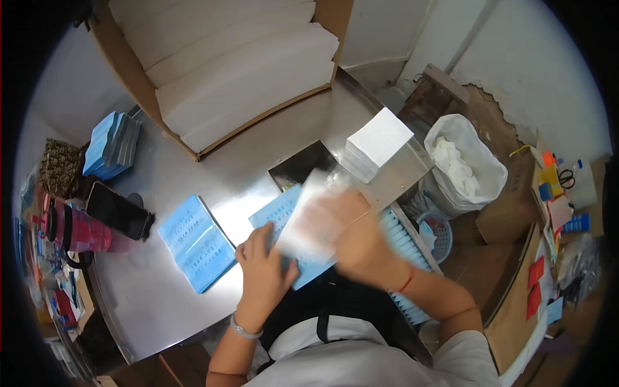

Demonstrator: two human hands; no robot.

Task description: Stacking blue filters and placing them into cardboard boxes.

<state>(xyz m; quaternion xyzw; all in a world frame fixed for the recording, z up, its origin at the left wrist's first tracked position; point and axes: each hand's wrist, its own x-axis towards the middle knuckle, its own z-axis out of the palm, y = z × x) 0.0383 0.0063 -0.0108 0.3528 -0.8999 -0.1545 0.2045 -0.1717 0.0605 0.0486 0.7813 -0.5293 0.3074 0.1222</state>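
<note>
My left hand (pixel 261 267) grips the left edge of a blue printed packet (pixel 274 209) lying at the table's near edge, its thumb over the packet. My right hand (pixel 358 238) is smeared by motion above the packet's right side. A whitish sheet (pixel 303 219), blurred along with that hand, reaches out from its fingers over the blue packet. Exactly how those fingers sit on the sheet is not visible. Left of my left hand lies a pile of blue printed packets (pixel 196 245). Beyond my right hand stands a stack of white sheets (pixel 380 142).
A cardboard box (pixel 148 106) of white paper stands at the back of the metal table (pixel 155 303). At left are more blue packets (pixel 109 145), a phone (pixel 119 209) and a pink bottle (pixel 87 232). A lined bin (pixel 474 184) and a basket (pixel 438 238) are at right.
</note>
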